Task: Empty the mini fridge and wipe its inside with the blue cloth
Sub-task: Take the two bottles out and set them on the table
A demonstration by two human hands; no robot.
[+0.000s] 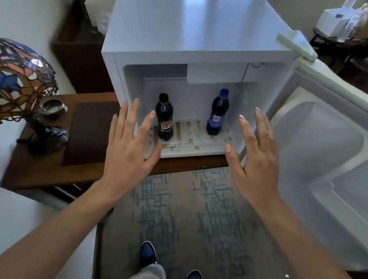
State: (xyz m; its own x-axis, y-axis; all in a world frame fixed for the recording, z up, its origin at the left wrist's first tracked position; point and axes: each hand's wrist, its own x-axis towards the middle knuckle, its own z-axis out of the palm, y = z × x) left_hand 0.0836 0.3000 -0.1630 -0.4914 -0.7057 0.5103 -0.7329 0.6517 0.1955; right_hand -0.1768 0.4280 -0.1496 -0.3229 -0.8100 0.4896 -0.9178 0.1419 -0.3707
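Note:
The white mini fridge (192, 30) stands on a wooden desk with its door (332, 144) swung open to the right. Two dark cola bottles stand upright inside: a black-capped bottle (164, 117) at the left and a blue-capped, blue-labelled bottle (218, 113) at the right. Brown stains mark the ribbed fridge floor (190, 138). My left hand (128, 146) hovers with fingers spread in front of the left bottle, holding nothing. Before the fridge's right wall, my right hand (257, 158) is spread and empty too. No blue cloth is in view.
A stained-glass lamp (5, 85) and a metal ashtray (52, 107) sit on the wooden desk (43, 167) at the left. A patterned carpet (192, 210) lies below, with my dark blue shoes (148, 253) on it. Boxes and bags crowd a table (347, 25) at the far right.

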